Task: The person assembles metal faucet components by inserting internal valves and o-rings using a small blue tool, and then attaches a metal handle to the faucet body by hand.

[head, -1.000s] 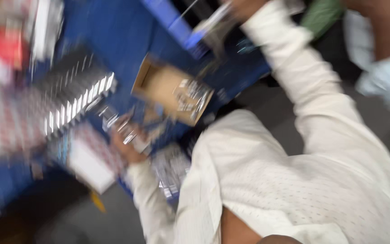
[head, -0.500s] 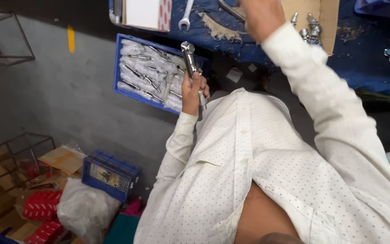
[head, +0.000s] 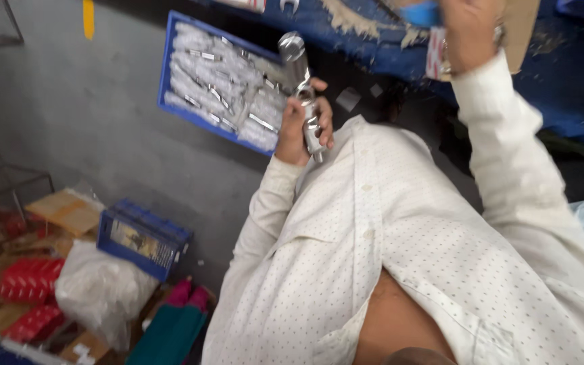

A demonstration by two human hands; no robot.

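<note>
While my left hand [head: 302, 125] fingers wrap shut round the chrome wrench [head: 303, 84], held above the blue tray [head: 221, 81] | right hand [head: 471, 34] on the far worktop [head: 562, 74], grip unclear | risk: loose hold, wrench drops to floor

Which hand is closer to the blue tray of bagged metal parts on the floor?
The left. The left hand holds a metal tool right beside the tray, at its right edge. The right hand is raised over the blue bench, well off to the tray's right.
</note>
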